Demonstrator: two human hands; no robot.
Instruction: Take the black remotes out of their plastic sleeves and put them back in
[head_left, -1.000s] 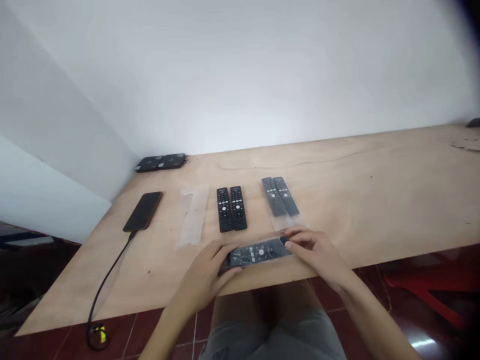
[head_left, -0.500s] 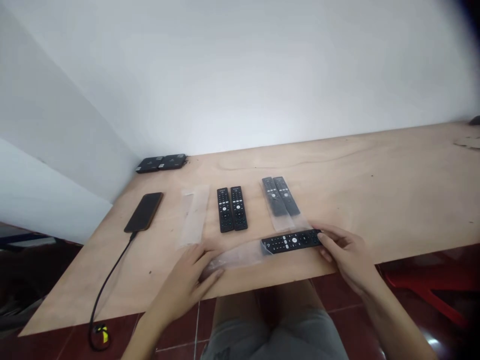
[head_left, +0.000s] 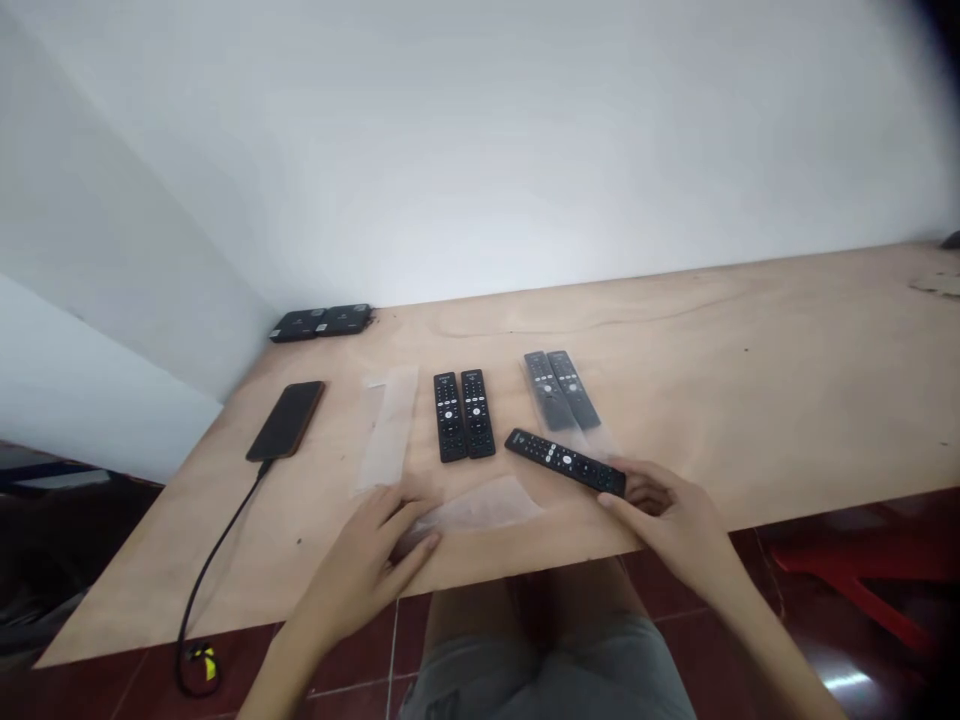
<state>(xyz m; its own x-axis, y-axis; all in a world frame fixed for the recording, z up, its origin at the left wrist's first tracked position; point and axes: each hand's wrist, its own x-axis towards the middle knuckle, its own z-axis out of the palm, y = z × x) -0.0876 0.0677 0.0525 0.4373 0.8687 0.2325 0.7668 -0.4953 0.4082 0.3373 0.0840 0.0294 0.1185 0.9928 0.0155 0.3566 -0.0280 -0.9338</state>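
Observation:
My right hand [head_left: 664,510] is shut on the near end of a black TV remote [head_left: 566,462], which lies at a slant with its far end pointing up and left. Under my left hand [head_left: 360,570], whose fingers are spread, lies a clear plastic sleeve [head_left: 476,505], flat on the table with nothing in it. Beyond the hands, a pair of bare black remotes [head_left: 463,415] lies side by side. To their right, a pair of black remotes [head_left: 561,390] sits inside plastic sleeves, and my right hand's remote comes close to them.
A plywood table [head_left: 712,400] runs along a white wall. On it are another clear sleeve [head_left: 388,425], a black smartphone [head_left: 285,420] on a black charging cable [head_left: 217,565] that drops over the front edge, and a pair of flat black devices [head_left: 321,323] in the far corner.
The remote has come out of the sleeve and swung round in my right hand, its far end now pointing up and left. The sleeve stays flat under my left hand.

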